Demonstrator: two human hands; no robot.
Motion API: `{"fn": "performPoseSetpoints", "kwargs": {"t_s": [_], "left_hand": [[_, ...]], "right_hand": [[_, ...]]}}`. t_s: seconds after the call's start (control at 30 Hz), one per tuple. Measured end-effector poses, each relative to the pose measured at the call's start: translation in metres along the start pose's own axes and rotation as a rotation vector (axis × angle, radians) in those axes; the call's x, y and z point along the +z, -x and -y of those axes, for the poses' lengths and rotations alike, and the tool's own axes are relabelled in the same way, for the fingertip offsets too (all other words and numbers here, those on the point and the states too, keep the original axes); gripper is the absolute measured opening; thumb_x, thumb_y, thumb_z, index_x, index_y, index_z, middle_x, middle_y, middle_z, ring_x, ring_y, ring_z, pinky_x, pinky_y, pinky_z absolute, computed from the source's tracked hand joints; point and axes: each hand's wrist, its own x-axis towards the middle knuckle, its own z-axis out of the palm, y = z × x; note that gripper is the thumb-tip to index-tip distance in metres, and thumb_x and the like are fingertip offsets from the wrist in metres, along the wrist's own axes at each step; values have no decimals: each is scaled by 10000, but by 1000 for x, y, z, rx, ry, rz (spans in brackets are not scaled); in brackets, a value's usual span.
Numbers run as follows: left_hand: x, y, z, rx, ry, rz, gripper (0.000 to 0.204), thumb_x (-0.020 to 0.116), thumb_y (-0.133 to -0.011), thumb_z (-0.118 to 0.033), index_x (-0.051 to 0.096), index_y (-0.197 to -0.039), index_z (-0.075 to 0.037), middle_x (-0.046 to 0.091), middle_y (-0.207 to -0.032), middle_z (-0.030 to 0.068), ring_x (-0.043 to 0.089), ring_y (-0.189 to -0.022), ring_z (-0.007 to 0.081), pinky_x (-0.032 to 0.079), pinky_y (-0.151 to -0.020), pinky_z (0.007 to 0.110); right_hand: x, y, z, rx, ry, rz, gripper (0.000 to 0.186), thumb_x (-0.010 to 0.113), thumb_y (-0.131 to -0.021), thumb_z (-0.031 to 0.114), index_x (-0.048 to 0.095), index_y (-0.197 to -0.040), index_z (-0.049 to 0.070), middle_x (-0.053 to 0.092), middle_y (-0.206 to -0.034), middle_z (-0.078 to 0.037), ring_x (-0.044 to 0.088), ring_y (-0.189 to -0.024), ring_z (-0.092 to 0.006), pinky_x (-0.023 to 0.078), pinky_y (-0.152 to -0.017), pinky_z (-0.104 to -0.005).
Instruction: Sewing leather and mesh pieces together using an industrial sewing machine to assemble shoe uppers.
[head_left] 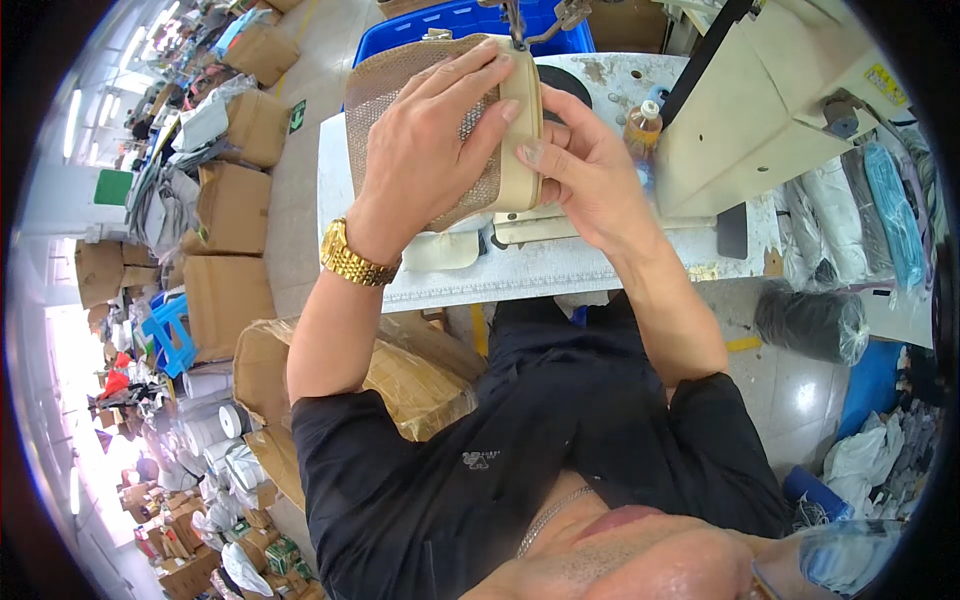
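A brown mesh bag (365, 95) with a cream band (520, 90) along its right side stands over the white sewing table (450, 290). My left hand (425, 135) lies flat on the mesh, its fingers stretched out and their tips reaching the band. On the other side, my right hand (595, 175) pinches the band's edge between thumb and fingers; some of those fingers are hidden behind it. Just above the band's far end is the metal presser foot (518, 35) of a sewing machine (740, 110). Cream pieces (535, 228) lie on the table below the bag.
Behind the table sits a blue bin (400, 40). A small bottle (643, 125) stands between my right hand and the machine body. Plastic-wrapped rolls (815, 320) are at the right. An open cardboard box (420, 385) is by my left side, with more cartons (230, 210) farther left.
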Motion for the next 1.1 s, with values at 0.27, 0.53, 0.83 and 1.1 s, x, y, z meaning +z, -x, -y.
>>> {"fn": "performPoseSetpoints", "kwargs": {"t_s": [0.27,0.53,0.83,1.1], "left_hand": [[11,-4,9,1,-7,-39,368,659,-884,-287,671,-1184,-75,645,-1248,108,639,-1084,303,527,-884,386],[4,-9,-1,-47,-2,-8,377,643,-890,-259,649,-1213,-66,628,-1270,111,629,-1103,304,522,-889,380],[7,5,-5,-2,-12,-22,374,650,-868,-208,645,-1213,-63,615,-1286,122,605,-1140,306,502,-931,389],[11,-3,8,-30,121,-13,408,666,-868,-242,642,-1224,-43,615,-1282,161,628,-1112,328,501,-934,386]], "right_hand": [[-9,-9,3,-52,28,15,496,659,-889,63,485,-1353,36,672,-948,-61,666,-803,-117,583,-644,-257],[-15,-18,5,-68,72,10,465,664,-891,76,512,-1325,8,665,-928,-53,660,-793,-111,579,-643,-244],[-13,-15,8,-58,86,2,426,676,-898,114,547,-1294,19,658,-903,-32,654,-767,-92,580,-640,-237],[-16,-22,6,-50,78,-13,416,682,-897,121,560,-1284,31,650,-875,-17,649,-747,-79,571,-602,-216]]}}
